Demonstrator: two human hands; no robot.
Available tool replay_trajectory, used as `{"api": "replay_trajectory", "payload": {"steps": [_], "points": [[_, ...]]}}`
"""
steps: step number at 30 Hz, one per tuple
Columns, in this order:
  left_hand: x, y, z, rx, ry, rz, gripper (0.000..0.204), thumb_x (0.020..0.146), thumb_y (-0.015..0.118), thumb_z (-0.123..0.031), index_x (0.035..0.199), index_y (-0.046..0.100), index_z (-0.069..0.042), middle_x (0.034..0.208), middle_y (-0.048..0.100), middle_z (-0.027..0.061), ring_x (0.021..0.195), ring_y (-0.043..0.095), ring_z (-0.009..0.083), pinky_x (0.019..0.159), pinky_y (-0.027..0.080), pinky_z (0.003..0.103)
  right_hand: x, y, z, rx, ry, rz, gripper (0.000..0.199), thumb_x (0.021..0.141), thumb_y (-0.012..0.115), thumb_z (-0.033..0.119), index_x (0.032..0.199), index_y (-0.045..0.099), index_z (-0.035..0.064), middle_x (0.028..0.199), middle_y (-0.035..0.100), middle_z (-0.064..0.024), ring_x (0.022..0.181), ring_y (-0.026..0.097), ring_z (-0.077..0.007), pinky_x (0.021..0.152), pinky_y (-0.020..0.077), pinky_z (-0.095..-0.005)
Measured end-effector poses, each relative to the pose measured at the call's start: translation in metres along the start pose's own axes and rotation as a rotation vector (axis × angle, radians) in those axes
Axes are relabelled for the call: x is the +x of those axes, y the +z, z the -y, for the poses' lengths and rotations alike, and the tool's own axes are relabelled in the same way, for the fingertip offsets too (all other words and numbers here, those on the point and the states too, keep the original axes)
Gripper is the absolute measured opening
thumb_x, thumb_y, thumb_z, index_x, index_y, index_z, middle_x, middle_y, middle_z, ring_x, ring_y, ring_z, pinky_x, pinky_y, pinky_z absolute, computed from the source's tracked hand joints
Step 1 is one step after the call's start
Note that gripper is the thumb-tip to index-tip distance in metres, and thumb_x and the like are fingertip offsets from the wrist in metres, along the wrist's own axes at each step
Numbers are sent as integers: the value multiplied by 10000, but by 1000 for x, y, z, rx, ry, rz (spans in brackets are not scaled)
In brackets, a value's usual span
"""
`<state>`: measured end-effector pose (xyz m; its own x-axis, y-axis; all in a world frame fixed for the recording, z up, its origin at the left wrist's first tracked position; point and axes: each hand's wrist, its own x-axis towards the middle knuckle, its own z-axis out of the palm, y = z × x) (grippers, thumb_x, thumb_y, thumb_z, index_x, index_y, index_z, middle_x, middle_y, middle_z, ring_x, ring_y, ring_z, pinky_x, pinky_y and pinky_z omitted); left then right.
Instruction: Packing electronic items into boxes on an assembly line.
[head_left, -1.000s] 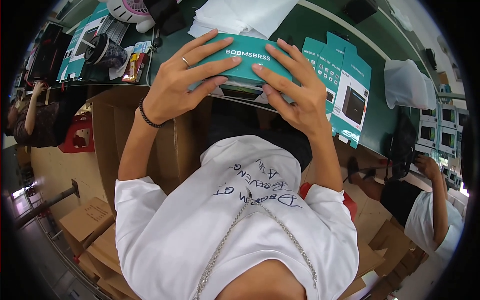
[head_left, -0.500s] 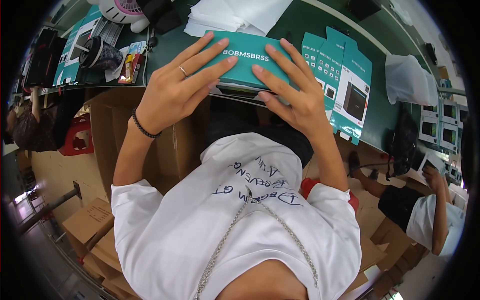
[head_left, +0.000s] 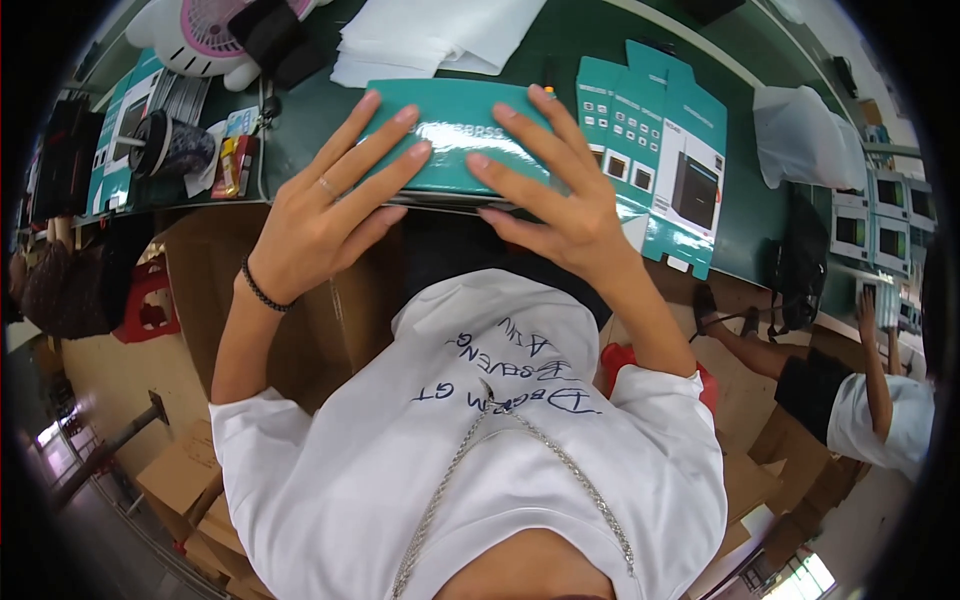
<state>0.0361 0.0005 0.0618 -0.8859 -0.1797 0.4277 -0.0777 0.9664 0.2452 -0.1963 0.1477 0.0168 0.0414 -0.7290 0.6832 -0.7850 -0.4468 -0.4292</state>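
A teal cardboard box (head_left: pixel 450 112) sits at the near edge of the green table, between my two hands. My left hand (head_left: pixel 325 205), with a ring and a dark beaded bracelet, grips the box's left part, fingers laid over the top and thumb at the near lower edge. On the right part, my right hand (head_left: pixel 572 195) holds it the same way. Glare covers the middle of the box's top. Beside my right hand lies an unfolded flat teal carton (head_left: pixel 690 165) printed with a black device. The box's underside is hidden.
White sheets (head_left: pixel 425 40) lie beyond the box. Left on the table (head_left: pixel 315 120) are a lidded cup (head_left: pixel 175 142) with a straw and a white-and-pink fan (head_left: pixel 190 35). A white plastic bag (head_left: pixel 805 135) lies right. An open brown carton (head_left: pixel 225 300) stands below the table; another person (head_left: pixel 875 405) is at right.
The whole view has shifted, so the table items sit differently in it. The box has tilted in my hands and its top now shines with glare. Both hands keep their hold.
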Motion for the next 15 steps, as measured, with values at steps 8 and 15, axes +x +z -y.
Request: {"api": "replay_trajectory", "payload": {"steps": [8,15], "points": [[9,23,4,69,67,-165,364,960,615,8,1313,658,-71,1464,541,208,1380,495,433,1071,478,498,-8,-16,-9,-94,-41,-134,515,734,857,116,1229,728,183,1465,543,-160,1389,471,-445,1110,468,-491],[60,67,-18,-372,-12,-509,557,1041,566,-210,1526,348,-44,1535,372,265,1407,425,449,1007,511,495,-24,-192,-7,-566,152,-614,599,719,877,66,1289,695,70,1367,645,-175,1313,584,-365,1105,466,-450]]}}
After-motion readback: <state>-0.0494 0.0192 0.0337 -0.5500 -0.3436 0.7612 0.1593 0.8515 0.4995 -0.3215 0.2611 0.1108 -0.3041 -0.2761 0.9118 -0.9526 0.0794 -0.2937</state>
